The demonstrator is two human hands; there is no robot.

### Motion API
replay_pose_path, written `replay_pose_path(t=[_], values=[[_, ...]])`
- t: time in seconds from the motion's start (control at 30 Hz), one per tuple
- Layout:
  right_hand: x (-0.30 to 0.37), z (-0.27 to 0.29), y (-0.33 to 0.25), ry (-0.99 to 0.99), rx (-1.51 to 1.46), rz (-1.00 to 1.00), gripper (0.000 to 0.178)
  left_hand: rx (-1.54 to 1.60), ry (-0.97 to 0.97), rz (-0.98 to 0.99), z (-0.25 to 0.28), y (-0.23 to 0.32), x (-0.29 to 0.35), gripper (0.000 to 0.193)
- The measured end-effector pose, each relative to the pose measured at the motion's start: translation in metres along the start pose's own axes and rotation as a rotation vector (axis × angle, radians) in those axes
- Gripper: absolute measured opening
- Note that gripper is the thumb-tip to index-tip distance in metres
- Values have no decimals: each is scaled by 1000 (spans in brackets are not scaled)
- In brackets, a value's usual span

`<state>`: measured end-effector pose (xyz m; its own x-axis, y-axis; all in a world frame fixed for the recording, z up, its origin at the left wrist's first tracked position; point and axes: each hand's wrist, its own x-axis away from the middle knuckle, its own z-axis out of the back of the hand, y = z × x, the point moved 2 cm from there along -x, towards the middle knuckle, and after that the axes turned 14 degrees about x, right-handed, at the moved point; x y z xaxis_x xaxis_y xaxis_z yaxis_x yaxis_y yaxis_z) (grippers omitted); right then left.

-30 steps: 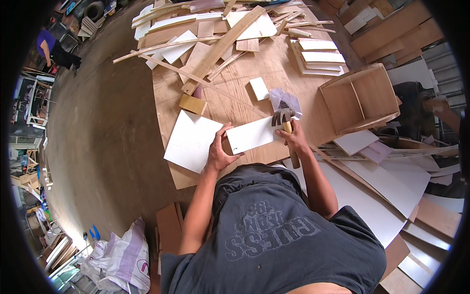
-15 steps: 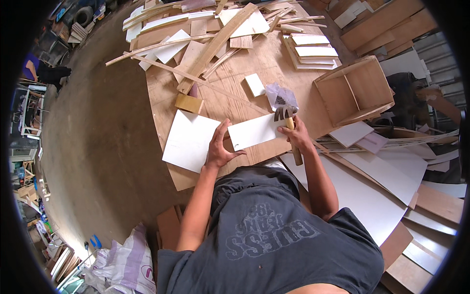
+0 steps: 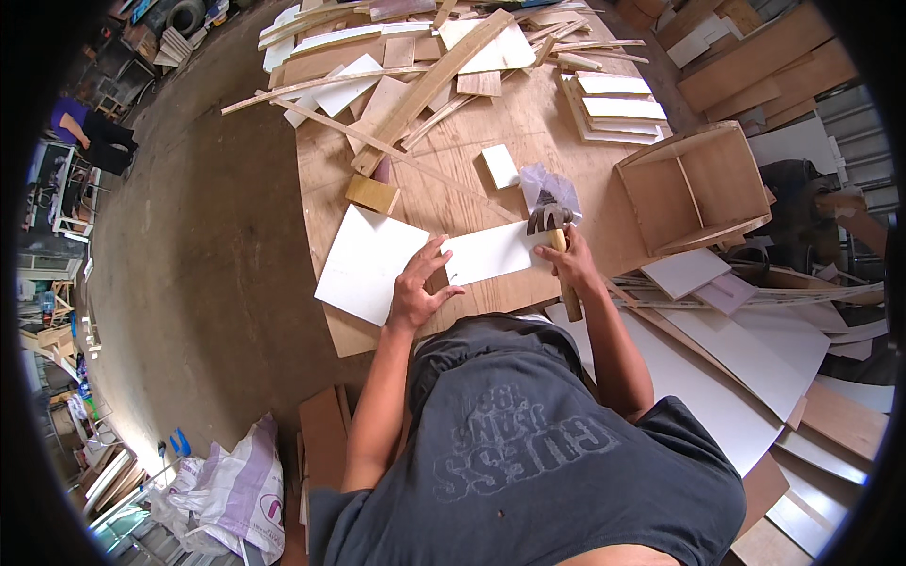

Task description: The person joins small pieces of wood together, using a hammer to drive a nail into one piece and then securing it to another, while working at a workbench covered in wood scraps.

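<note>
A: White panel (image 3: 366, 259) first, near-left corner of the bench (image 3: 599, 189). Going right from there?

B: Left grip (image 3: 415, 294). Overlaps the panel's right corner in view. Fingers and thumb spread in a C round one end of the narrow board (image 3: 495, 255) — fingertips at its upper left corner, thumb just by the lower one. Can't tell if it's really pinching.

A: Where's the board, exactly?

B: Between the two grips, by the bench's near edge. Right of the left grip, left of the right one. Long axis runs crosswise, right end slightly farther from the body. Resting or held just clear of the bench? Can't tell.

A: Nearer side?

B: Neither, one at each end. I'd call that the key relation.

A: Right side?

B: Right grip (image 3: 572, 263) is clenched round the wooden handle of a hammer (image 3: 549, 220), thumb against the board's right end. Hammer head points away from the body, overlapping that end in view. Just past it: plastic bag (image 3: 541, 179), dark contents. Farther right: open wooden box (image 3: 722, 179).

A: Writing?

B: Left to right — sack (image 3: 236, 491): purple stripe, printed emblem. Board: small dark mark, lower left, nature unclear. T-shirt (image 3: 528, 443): big outlined lettering, legible, upside down here.
</note>
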<state>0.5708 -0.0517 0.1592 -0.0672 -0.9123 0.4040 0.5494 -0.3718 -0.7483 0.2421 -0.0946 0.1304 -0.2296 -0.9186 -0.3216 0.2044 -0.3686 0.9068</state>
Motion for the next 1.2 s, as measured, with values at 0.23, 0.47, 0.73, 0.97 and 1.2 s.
replay_pose_path(t=[0.23,0.47,0.73,0.97,1.2], values=[[4,1,10,57,-22,-30,58,24,-19,65,-6,1,-5,79],[8,-10,15,117,21,-29,57,-30,-75,-17,10,-5,-11,75],[17,-11,13,208,21,-2,51,30,-51,-53,7,-13,-11,71],[39,-5,-15,475,-11,25,37,132,11,-53,3,-22,-4,70],[90,1,-43,239,-163,99,25,104,11,-45,2,-21,-2,70]])
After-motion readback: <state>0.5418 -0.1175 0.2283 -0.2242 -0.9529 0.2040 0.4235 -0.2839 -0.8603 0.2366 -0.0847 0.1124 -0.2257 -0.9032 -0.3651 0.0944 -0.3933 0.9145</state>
